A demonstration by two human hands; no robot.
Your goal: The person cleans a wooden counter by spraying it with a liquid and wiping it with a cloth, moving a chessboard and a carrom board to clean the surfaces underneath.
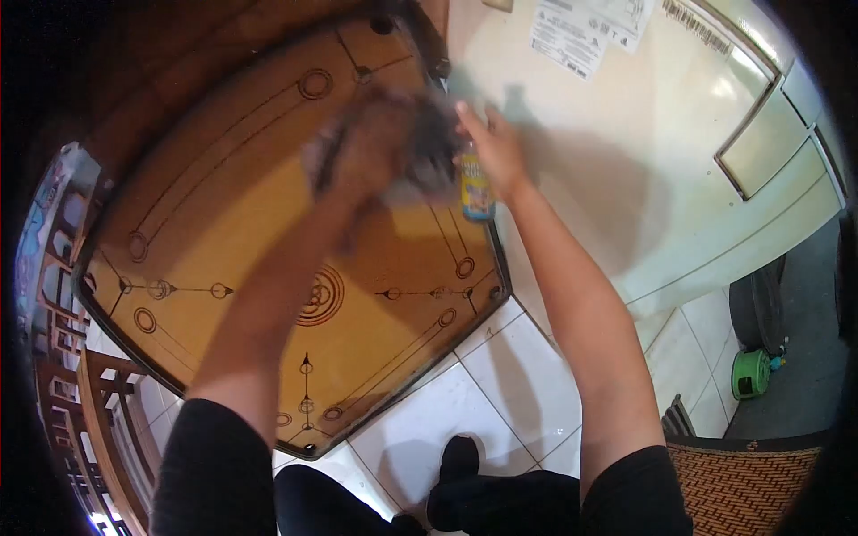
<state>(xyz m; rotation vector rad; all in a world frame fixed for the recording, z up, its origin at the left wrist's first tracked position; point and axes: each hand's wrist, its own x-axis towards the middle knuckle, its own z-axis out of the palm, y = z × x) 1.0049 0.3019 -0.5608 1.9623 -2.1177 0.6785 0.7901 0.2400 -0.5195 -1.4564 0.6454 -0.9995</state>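
My left hand (375,147), smeared by motion, is closed on a crumpled greyish cloth (433,147) against the upper right part of a carrom board (223,223). The board is tan with a dark frame, printed lines and circles, and it stands on edge. In my right hand (499,152) is a small bottle (476,189) with a yellow and blue label, held upright just beside the board's right edge. The fingers hide the bottle's top.
A white fridge-like appliance (608,179) with paper labels stands to the right. White tiles (500,375) cover the floor by my feet. Wooden furniture (103,429) is at the left, a woven seat (742,487) at lower right, and a green canister (749,373) near the appliance.
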